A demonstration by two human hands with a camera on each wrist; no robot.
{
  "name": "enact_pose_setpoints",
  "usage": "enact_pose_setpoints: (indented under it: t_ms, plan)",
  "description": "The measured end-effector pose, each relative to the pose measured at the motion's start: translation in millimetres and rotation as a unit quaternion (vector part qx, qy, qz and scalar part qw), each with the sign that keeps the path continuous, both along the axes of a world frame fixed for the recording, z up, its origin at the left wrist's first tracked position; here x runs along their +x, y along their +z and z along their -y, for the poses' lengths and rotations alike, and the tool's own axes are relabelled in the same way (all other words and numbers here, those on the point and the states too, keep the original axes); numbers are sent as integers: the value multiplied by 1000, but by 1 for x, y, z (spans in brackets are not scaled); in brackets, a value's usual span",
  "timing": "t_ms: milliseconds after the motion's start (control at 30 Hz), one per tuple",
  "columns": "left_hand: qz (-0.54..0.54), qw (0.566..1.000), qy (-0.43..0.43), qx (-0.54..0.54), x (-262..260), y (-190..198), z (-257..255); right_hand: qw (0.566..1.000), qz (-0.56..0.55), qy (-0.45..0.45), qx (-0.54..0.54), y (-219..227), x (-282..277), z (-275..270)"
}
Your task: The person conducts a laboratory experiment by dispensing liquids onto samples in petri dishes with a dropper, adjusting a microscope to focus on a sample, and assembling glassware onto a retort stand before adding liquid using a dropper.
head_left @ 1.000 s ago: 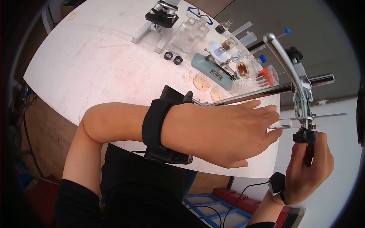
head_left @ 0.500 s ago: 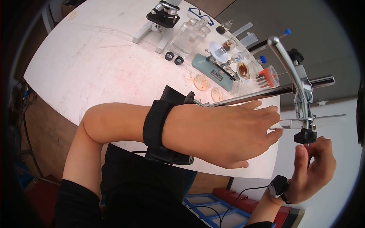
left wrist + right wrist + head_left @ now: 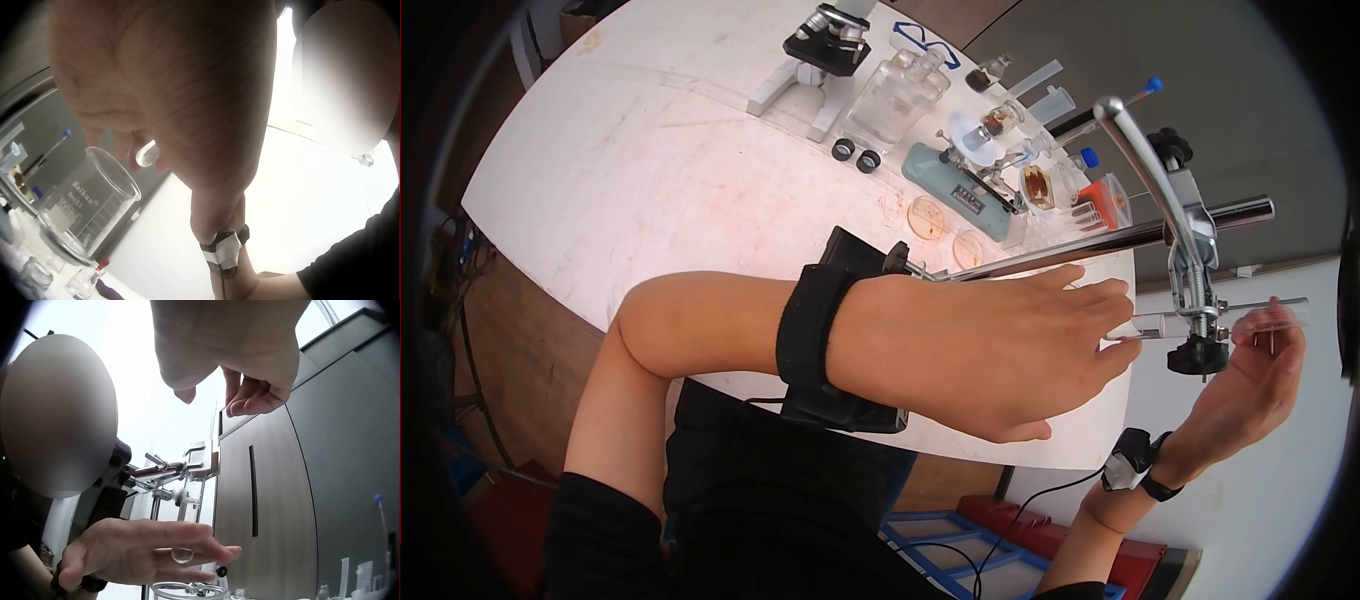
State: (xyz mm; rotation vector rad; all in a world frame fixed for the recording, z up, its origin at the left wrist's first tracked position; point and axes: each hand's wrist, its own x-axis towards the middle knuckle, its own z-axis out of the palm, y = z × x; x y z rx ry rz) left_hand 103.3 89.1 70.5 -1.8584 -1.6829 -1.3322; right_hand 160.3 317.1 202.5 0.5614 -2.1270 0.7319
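A clear glass test tube (image 3: 1151, 326) passes through the jaws of a metal clamp (image 3: 1190, 225) on a stand rod (image 3: 1100, 243). My left hand (image 3: 1020, 360) holds the tube's lower part between its fingers, thumb apart; the rounded tube end (image 3: 182, 555) shows between those fingers in the right wrist view. My right hand (image 3: 1245, 385) is beside the tube's far end, past the clamp's black knob (image 3: 1197, 354), its fingertips seen through the glass. In the right wrist view its fingers are loosely bent, thumb apart. A glass beaker (image 3: 87, 200) stands near my left hand.
On the white table (image 3: 600, 180) stand a microscope (image 3: 825, 45), clear bottles (image 3: 895, 100), a green-based balance (image 3: 960, 190) and petri dishes (image 3: 927, 217). More glassware and an orange-red item (image 3: 1106, 202) line the far edge. A metal ring (image 3: 190, 590) lies below my left hand.
My right hand has let go of the clamp's black knob and moved up and right to the tube's far end. The left hand stays in place around the tube.
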Motion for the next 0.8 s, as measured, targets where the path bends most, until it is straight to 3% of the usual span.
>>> enact_pose_setpoints:
  t_ms: [133, 267, 333, 667, 800]
  plan:
    - [-34, 998, 29, 40, -1, 2, -1, 996, 50, -21, -75, -9, -2, 8]
    - [-42, 998, 30, 39, 0, 3, 1, 997, 46, -24, -51, -14, -5, 15]
    - [-3, 1000, 3, 0, 0, 6, 3, 996, 59, 17, -63, -14, -7, 17]
    - [-8, 999, 8, 32, 1, 2, 0, 995, 63, 36, -69, -13, -8, 19]
    - [-13, 1000, 4, 26, 0, 2, 1, 991, 42, 49, -116, -13, -9, 24]
